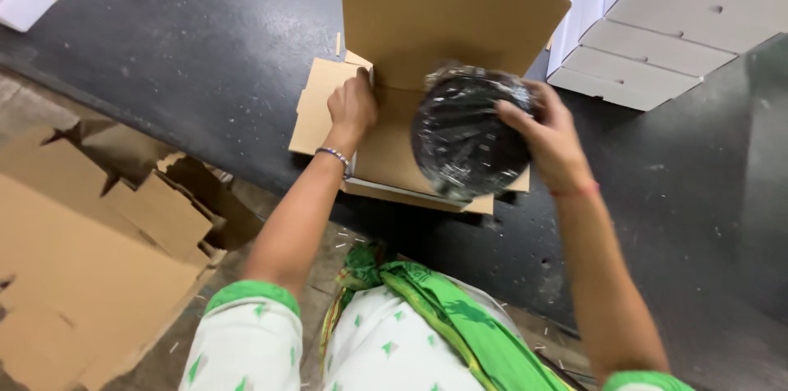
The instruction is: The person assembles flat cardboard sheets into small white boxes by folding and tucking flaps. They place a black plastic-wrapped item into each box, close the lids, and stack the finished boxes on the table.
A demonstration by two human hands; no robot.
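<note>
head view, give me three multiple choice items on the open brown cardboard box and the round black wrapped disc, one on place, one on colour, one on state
1. Where is the round black plastic-wrapped disc?
A. over the open brown cardboard box
B. on the flat cardboard sheets at left
C. on the white boxes

2. What colour are the stacked closed boxes at upper right?
A. brown
B. white
C. green

3. What state is the brown box's lid in?
A. taped shut
C. torn off
B. raised open

Answers:
1 A, the right hand holds the disc above the box's floor.
2 B, they are pale white beside the brown box.
3 B, the lid stands up behind the disc while the left hand rests at the box's left wall.
</note>
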